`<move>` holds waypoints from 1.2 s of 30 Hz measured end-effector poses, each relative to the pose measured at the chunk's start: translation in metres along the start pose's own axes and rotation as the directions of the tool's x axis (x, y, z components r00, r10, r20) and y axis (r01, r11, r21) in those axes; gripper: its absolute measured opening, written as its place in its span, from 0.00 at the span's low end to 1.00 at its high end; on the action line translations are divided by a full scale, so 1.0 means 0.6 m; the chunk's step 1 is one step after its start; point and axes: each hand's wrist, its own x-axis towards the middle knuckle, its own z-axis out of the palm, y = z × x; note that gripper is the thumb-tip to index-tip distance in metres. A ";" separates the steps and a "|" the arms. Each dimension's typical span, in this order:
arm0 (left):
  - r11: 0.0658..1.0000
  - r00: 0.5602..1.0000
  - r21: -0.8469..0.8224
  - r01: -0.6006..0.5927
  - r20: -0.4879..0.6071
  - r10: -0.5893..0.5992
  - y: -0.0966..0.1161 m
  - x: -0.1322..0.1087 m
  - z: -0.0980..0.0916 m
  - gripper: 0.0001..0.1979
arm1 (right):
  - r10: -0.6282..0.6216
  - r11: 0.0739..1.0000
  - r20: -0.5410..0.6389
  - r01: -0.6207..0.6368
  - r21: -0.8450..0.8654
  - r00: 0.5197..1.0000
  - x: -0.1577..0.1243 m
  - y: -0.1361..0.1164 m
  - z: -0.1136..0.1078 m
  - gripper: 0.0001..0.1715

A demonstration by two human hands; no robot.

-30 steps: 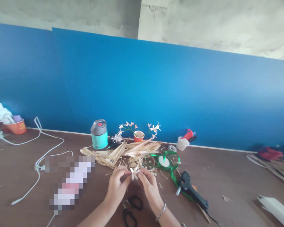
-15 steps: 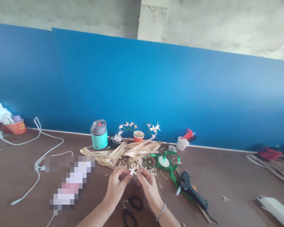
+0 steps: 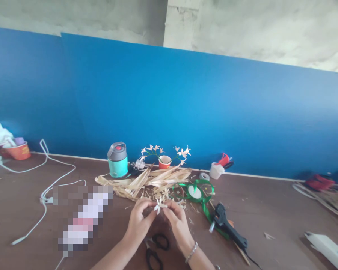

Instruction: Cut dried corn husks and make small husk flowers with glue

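At the frame's lower centre, the left hand (image 3: 139,219) and right hand (image 3: 178,220) share a narrow fingertip grip on a pale flower (image 3: 159,206), with black-handled scissors (image 3: 148,257) lower on the brown worktop (image 3: 270,210).

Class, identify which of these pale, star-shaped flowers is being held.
The foremost flower, held between the left hand and right hand; the other flowers cluster farther back, around the orange cup.
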 end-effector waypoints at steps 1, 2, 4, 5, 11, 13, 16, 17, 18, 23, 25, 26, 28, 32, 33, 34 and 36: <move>1.000 1.000 0.002 -0.010 -0.001 0.010 -0.001 0.000 0.000 0.06 | -0.001 1.000 0.002 0.001 -0.002 1.000 0.000 -0.002 0.001 0.12; 1.000 1.000 0.004 -0.021 -0.001 0.021 -0.002 0.000 0.000 0.05 | -0.006 1.000 0.007 0.006 -0.003 1.000 -0.001 -0.003 0.001 0.12; 0.999 0.999 0.008 -0.035 0.008 0.035 -0.003 -0.001 0.001 0.05 | -0.011 1.000 0.028 0.011 -0.003 1.000 -0.001 -0.005 0.002 0.12; 0.999 0.999 0.011 -0.039 0.008 0.039 -0.004 -0.002 0.001 0.05 | -0.011 1.000 0.041 0.011 -0.002 0.999 -0.002 -0.005 0.002 0.12; 0.997 0.999 0.056 -0.049 -0.021 0.050 -0.001 -0.004 -0.001 0.03 | -0.004 1.000 0.055 0.005 -0.018 0.998 -0.002 -0.004 0.002 0.11; 0.997 0.998 0.068 -0.046 -0.035 0.049 0.001 -0.005 -0.001 0.04 | 0.001 1.000 0.060 0.000 -0.019 0.998 -0.002 -0.004 0.002 0.11; 0.995 0.998 0.074 -0.062 -0.026 0.064 0.002 -0.006 0.000 0.02 | 0.009 1.000 0.064 -0.007 -0.027 0.998 -0.003 -0.004 0.003 0.11; 0.995 0.997 0.075 -0.067 -0.021 0.069 0.002 -0.006 0.000 0.01 | 0.013 1.000 0.064 -0.011 -0.028 0.998 -0.003 -0.005 0.003 0.11; 0.995 0.997 0.075 -0.071 -0.014 0.073 0.002 -0.006 0.000 0.01 | 0.017 0.999 0.063 -0.015 -0.028 0.998 -0.004 -0.006 0.004 0.11; 0.995 0.998 0.070 -0.067 -0.014 0.069 0.000 -0.004 -0.001 0.03 | 0.010 1.000 0.077 -0.008 -0.030 0.997 -0.004 -0.007 0.003 0.12; 0.996 0.997 0.065 -0.061 -0.036 0.063 0.000 -0.004 -0.002 0.03 | 0.015 0.999 0.072 -0.012 -0.038 0.997 -0.004 -0.003 0.001 0.13; 0.996 0.997 0.061 -0.057 -0.048 0.060 0.000 -0.004 -0.002 0.03 | 0.021 0.999 0.065 -0.019 -0.042 0.998 -0.004 -0.001 0.000 0.12; 0.997 0.996 0.049 -0.054 -0.063 0.057 0.001 -0.004 -0.003 0.04 | 0.034 0.998 0.052 -0.032 -0.044 0.998 -0.004 0.002 -0.001 0.11; 0.998 0.996 0.033 -0.054 -0.063 0.056 0.000 -0.004 -0.003 0.05 | 0.043 0.998 0.040 -0.041 -0.047 0.998 -0.002 0.003 0.001 0.09; 0.998 0.997 0.034 -0.054 -0.062 0.056 -0.001 -0.003 -0.003 0.05 | 0.042 0.998 0.037 -0.041 -0.052 0.998 -0.001 0.003 0.001 0.09; 0.998 0.997 0.035 -0.053 -0.062 0.055 -0.001 -0.003 -0.003 0.05 | 0.042 0.997 0.034 -0.040 -0.058 0.999 -0.001 0.003 0.000 0.09; 0.998 0.996 0.038 -0.057 -0.063 0.060 -0.001 -0.002 -0.003 0.06 | 0.041 0.997 0.031 -0.039 -0.071 0.999 -0.001 0.005 -0.002 0.10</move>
